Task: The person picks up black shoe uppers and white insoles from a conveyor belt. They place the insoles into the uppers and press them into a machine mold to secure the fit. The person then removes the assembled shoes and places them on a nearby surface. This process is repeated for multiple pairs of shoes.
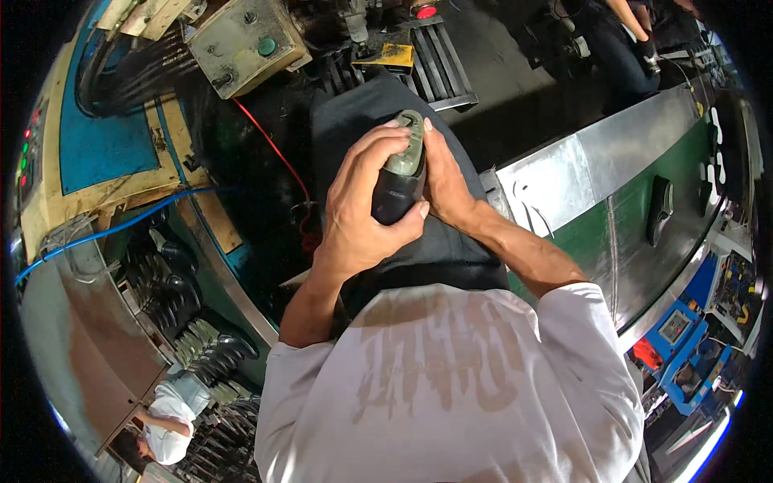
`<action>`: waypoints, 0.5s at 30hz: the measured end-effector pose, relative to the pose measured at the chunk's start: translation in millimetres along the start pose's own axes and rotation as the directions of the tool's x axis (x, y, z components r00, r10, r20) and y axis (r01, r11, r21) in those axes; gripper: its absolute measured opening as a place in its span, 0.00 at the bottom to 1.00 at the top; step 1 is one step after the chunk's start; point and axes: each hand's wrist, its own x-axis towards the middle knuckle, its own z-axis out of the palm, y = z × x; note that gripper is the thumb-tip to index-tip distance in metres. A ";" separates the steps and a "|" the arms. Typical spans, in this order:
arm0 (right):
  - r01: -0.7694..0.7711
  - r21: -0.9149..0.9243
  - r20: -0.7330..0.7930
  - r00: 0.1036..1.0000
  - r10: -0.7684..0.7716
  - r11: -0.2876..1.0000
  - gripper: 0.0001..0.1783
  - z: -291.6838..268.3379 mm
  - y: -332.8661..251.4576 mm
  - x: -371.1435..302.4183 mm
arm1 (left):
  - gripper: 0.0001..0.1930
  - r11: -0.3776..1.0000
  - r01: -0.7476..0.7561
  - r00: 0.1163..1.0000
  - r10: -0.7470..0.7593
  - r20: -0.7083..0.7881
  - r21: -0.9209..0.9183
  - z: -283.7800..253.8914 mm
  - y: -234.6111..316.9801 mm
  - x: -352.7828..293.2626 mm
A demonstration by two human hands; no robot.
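A green shoe last (404,153) with a black shoe upper (394,198) pulled over its lower part stands over my lap. My left hand (358,197) wraps round it from the left. Its fingers bend over the green top, and its thumb presses the black upper from the near side. From the right, my right hand (447,183) lies against the last, fingers together and pointing away, tips beside the top. Both hands are closed on the same piece. Its far side is hidden by my fingers.
Right of me runs a green conveyor belt (576,258) with a metal edge, carrying a black shoe (661,211). A control box (245,48) with a green button sits ahead to the left. Many lasts with black uppers (217,350) stand at lower left, near another person (169,423).
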 end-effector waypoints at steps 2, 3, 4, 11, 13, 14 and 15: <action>-0.008 -0.009 -0.018 1.000 0.008 1.000 0.66 1.3 -1.5 -0.4 | 0.38 1.000 0.014 1.000 -0.014 0.002 0.008 1.3 0.0 1.0; -0.011 -0.009 -0.030 1.000 0.010 1.000 0.66 5.4 -1.2 0.3 | 0.37 1.000 0.015 1.000 -0.015 0.009 0.006 1.3 -0.1 1.7; -0.021 0.009 -0.040 0.999 0.021 1.000 0.65 8.5 -0.9 0.9 | 0.37 1.000 0.016 1.000 -0.016 0.017 0.003 2.5 0.3 2.8; 0.178 -0.273 -0.155 0.962 -0.226 0.945 0.64 -10.6 -63.6 12.2 | 0.33 0.998 0.042 0.999 -0.041 0.031 -0.050 -2.1 -10.7 13.4; 0.107 -0.261 -0.068 0.989 -0.129 0.959 0.65 -36.3 -90.5 27.0 | 0.47 0.959 0.089 0.992 -0.060 0.113 -0.270 -25.2 -22.2 34.1; 0.048 -0.219 0.031 0.999 -0.042 0.975 0.63 -53.2 -99.8 35.9 | 0.53 0.854 0.115 0.990 -0.058 0.127 -0.507 -32.9 -29.9 44.8; -0.033 -0.098 0.121 0.992 0.045 0.995 0.60 -70.4 -122.2 47.0 | 0.58 0.838 0.079 0.996 -0.046 0.074 -0.540 -32.3 -35.2 51.2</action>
